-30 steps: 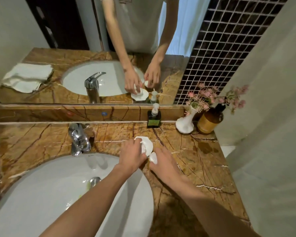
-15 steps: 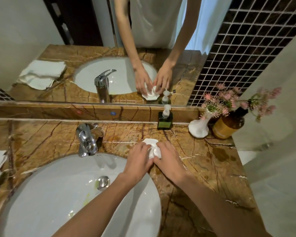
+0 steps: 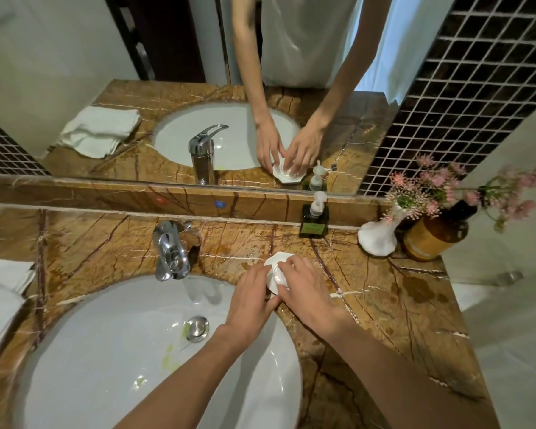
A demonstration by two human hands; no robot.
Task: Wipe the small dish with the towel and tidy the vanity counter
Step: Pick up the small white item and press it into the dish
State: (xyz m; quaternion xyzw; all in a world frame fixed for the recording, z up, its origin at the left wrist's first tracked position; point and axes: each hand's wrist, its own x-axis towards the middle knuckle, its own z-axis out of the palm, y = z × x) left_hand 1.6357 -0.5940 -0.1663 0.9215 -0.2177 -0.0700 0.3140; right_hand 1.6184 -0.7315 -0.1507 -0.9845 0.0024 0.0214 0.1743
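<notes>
The small white dish (image 3: 274,264) with a scalloped rim sits on the brown marble counter (image 3: 384,320), just right of the sink. My left hand (image 3: 250,300) grips its near-left edge. My right hand (image 3: 307,291) covers its right side, fingertips pressing into the bowl. Most of the dish is hidden under my fingers; the mirror shows it resting flat with both hands on it. Whether something small lies in it under my fingers, I cannot tell. A folded white towel (image 3: 0,300) lies at the far left counter edge, away from both hands.
A chrome faucet (image 3: 171,252) stands behind the white sink basin (image 3: 106,351), which has yellow-green smears near the drain (image 3: 197,328). A green pump bottle (image 3: 313,221), a white vase (image 3: 376,239) of pink flowers and a brown jar (image 3: 433,239) line the back right.
My right hand has moved from beside the dish onto it, and both hands have closed together over it. The view has shifted slightly leftward, bringing the towel into sight.
</notes>
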